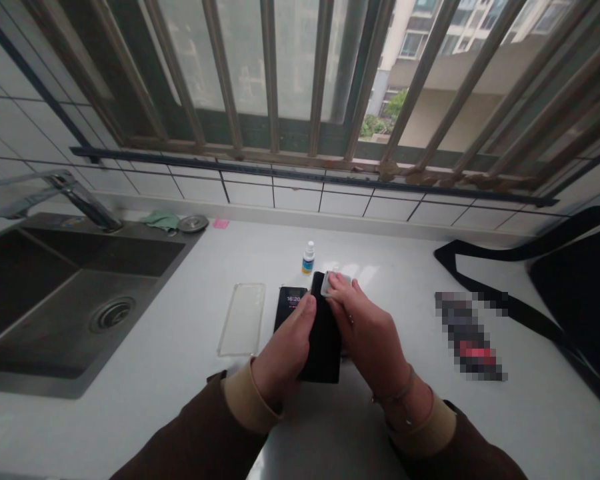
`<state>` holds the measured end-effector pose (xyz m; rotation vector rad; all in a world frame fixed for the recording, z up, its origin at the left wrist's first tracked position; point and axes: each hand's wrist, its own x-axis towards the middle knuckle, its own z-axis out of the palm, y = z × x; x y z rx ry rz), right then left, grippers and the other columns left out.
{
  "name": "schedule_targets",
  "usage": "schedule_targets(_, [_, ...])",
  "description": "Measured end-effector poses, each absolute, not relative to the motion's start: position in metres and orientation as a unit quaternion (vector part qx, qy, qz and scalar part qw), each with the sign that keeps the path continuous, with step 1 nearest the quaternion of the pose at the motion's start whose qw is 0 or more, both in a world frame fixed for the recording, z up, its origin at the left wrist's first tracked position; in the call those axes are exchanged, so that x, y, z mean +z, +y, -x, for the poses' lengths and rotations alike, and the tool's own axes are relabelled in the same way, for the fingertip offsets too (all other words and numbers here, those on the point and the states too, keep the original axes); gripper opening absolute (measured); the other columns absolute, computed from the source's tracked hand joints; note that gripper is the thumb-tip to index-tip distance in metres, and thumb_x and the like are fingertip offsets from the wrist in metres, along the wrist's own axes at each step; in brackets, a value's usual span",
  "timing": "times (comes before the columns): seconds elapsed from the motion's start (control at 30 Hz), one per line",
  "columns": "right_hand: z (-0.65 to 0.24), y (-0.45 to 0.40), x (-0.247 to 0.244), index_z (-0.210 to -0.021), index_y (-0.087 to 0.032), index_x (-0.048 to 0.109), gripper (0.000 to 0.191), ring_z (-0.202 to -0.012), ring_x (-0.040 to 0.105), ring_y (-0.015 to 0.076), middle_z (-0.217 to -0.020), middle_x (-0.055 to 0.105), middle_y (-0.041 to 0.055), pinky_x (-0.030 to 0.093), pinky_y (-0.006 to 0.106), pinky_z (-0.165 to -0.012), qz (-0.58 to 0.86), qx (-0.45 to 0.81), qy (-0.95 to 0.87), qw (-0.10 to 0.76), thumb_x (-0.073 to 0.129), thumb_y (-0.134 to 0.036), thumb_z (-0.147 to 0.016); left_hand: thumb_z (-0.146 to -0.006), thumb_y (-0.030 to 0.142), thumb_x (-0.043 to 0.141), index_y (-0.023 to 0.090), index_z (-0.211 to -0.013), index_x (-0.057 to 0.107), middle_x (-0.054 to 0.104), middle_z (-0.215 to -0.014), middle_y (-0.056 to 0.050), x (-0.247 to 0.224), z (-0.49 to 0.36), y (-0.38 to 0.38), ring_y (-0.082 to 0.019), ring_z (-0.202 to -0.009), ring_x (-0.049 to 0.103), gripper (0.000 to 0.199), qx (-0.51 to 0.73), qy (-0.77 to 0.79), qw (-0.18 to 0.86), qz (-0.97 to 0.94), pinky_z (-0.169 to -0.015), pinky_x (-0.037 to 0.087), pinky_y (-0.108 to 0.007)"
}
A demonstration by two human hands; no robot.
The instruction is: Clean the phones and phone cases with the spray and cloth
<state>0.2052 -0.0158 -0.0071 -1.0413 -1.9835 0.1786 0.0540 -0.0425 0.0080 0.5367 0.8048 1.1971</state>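
While a black slab (324, 340) is pinned just right of a lit phone (291, 305) by the left hand (285, 343), its fingers pressed together across the slab, a pale wipe (334, 283) is pinched against the slab's far end by the right hand (370, 327). The slab's long axis is pointed away from the body, and a small bottle (308, 259) is stood just beyond the phone.

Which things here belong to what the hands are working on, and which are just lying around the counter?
Part of the work: left hand, right hand, white pad, black slab, lit phone, clear phone case, small dropper bottle.

Lying about: steel sink, mixer tap, green cloth, round drain cover.
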Motion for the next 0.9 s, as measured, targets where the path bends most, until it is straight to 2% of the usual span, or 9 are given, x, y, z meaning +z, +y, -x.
schedule_targets(0.13, [-0.203,-0.015,-0.011,-0.119,-0.022,0.073,0.022,-0.140,0.065,0.0310,-0.146,0.071,0.0135,0.048,0.059,-0.125,0.445,0.091,-0.789,0.414,0.054,-0.016,-0.109,-0.108,0.036,0.058,0.018,-0.138,0.074,0.079,-0.131,-0.013,0.013,-0.054,-0.040,-0.029,-0.129,0.071,0.038,0.498,0.393,0.758,-0.154,-0.113,0.055,-0.039])
schedule_targets(0.23, [-0.200,-0.018,-0.010,-0.115,-0.023,0.073,0.020,-0.135,0.069,0.0300,-0.139,0.075,0.0119,0.048,0.059,-0.124,0.426,0.120,-0.802,0.401,0.055,-0.017,-0.109,-0.111,0.042,0.048,0.011,-0.139,0.071,0.081,-0.119,-0.018,0.017,-0.050,-0.033,-0.030,-0.112,0.078,0.048,0.491,0.395,0.774,-0.066,-0.101,0.062,-0.042])
schedule_targets(0.37, [-0.196,-0.027,-0.002,-0.116,-0.023,0.072,0.018,-0.135,0.070,0.0243,-0.135,0.078,0.0087,0.057,0.045,-0.119,0.313,0.168,-0.837,0.416,0.060,-0.014,-0.106,-0.113,0.052,0.030,0.000,-0.134,0.070,0.081,-0.111,-0.022,0.024,-0.039,-0.022,-0.027,-0.095,0.079,0.068,0.573,0.357,0.738,-0.017,-0.091,0.065,-0.038])
schedule_targets(0.43, [-0.195,-0.031,0.002,-0.119,-0.022,0.072,0.020,-0.136,0.069,0.0228,-0.133,0.079,0.0086,0.059,0.041,-0.118,0.257,0.176,-0.847,0.430,0.062,-0.012,-0.105,-0.114,0.053,0.029,0.002,-0.132,0.071,0.081,-0.111,-0.020,0.029,-0.032,-0.019,-0.024,-0.091,0.079,0.069,0.618,0.348,0.705,-0.004,-0.086,0.065,-0.035])
schedule_targets(0.53, [-0.195,-0.033,0.006,-0.122,-0.021,0.072,0.023,-0.137,0.068,0.0231,-0.132,0.080,0.0096,0.060,0.042,-0.116,0.205,0.176,-0.856,0.442,0.063,-0.011,-0.104,-0.114,0.052,0.032,0.007,-0.132,0.073,0.082,-0.114,-0.016,0.035,-0.027,-0.017,-0.021,-0.091,0.078,0.063,0.656,0.343,0.672,0.012,-0.083,0.064,-0.031])
schedule_targets(0.67, [-0.196,-0.029,0.003,-0.123,-0.022,0.073,0.024,-0.136,0.069,0.0234,-0.133,0.079,0.0095,0.060,0.044,-0.117,0.207,0.163,-0.863,0.432,0.062,-0.011,-0.104,-0.113,0.055,0.033,0.008,-0.137,0.071,0.081,-0.117,-0.018,0.034,-0.029,-0.020,-0.023,-0.093,0.078,0.065,0.641,0.337,0.689,0.004,-0.087,0.065,-0.034])
schedule_targets(0.8, [-0.197,-0.024,-0.007,-0.123,-0.023,0.072,0.023,-0.137,0.068,0.0255,-0.138,0.077,0.0088,0.048,0.056,-0.127,0.285,0.131,-0.855,0.413,0.058,-0.013,-0.108,-0.112,0.054,0.034,0.000,-0.140,0.068,0.079,-0.121,-0.024,0.023,-0.042,-0.025,-0.029,-0.110,0.078,0.069,0.591,0.318,0.740,-0.046,-0.106,0.059,-0.040])
schedule_targets(0.9, [-0.199,-0.020,-0.013,-0.120,-0.024,0.070,0.021,-0.139,0.066,0.0277,-0.142,0.074,0.0094,0.041,0.063,-0.129,0.352,0.128,-0.831,0.411,0.055,-0.015,-0.109,-0.112,0.048,0.043,0.005,-0.144,0.067,0.079,-0.126,-0.022,0.014,-0.052,-0.031,-0.030,-0.123,0.074,0.059,0.577,0.302,0.756,-0.068,-0.116,0.053,-0.042])
